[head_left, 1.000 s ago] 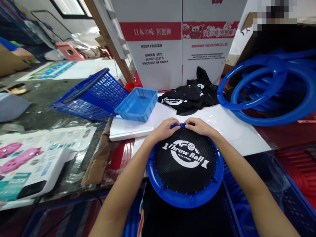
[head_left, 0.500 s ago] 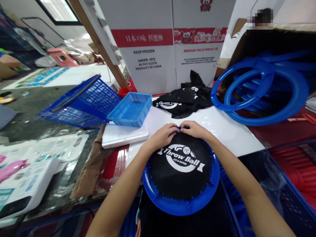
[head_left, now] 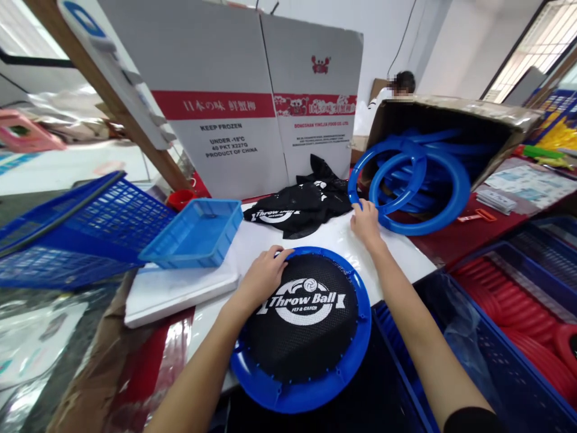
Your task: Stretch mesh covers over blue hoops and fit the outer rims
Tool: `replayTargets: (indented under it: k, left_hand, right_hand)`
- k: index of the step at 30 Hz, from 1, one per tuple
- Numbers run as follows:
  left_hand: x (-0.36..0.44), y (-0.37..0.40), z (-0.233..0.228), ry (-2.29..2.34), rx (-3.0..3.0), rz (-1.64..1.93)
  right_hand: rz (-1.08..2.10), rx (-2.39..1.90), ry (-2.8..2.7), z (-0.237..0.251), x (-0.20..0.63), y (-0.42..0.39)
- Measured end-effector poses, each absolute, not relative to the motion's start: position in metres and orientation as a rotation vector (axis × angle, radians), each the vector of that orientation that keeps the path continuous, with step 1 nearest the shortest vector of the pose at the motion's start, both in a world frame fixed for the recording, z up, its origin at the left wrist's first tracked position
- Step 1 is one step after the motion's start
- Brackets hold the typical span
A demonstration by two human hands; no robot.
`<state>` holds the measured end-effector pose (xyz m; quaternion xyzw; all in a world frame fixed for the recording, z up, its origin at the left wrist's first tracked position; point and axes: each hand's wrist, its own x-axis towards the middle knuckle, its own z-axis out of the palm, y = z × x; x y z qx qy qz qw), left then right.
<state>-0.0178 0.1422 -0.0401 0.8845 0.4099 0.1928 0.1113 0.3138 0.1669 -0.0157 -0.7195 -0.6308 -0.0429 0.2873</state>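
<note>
Cardboard makes the biggest things: a white printed carton (head_left: 234,114) stands upright at the back of the table (head_left: 396,240), and to its right a brown box (head_left: 451,114) lies on its side, blue rings (head_left: 408,186) spilling from its mouth. At the lower right a blue crate (head_left: 518,282) holds red rings (head_left: 491,300). On the left a blue basket (head_left: 85,231) lies tipped over, what it holds not visible, and beside it a smaller light-blue tray (head_left: 196,234) sits on a white board (head_left: 175,288); I cannot tell whether anything is in the tray. Nearest the person, a blue disc (head_left: 302,337) with black "Throw Ball" mesh stretched over it overhangs the table's near edge. Behind it lies a heap of loose black nets (head_left: 300,204). The left hand (head_left: 264,276) rests on the disc's far-left rim, fingers curled over the edge. The right hand (head_left: 365,222) reaches away to the rings at the box mouth, fingers spread and touching the lowest ring, not closed around it.
</note>
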Motion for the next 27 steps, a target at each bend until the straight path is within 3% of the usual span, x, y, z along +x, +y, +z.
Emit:
replayTargets:
  k: [6,15,27]
  left_hand:
    - [-0.016,0.141,-0.040,1.256,2.632,0.527]
    - [-0.016,0.144,-0.042,1.242,2.567,0.497]
    - [-0.016,0.133,-0.037,1.126,2.532,0.447]
  right_hand:
    - [-0.272,-2.376,-1.531,-0.030,0.323,0.157]
    - [-0.343,-2.379,-1.566,-0.031,0.297,0.141]
    - [-0.189,-2.355,-1.679,-0.027,0.296,0.141]
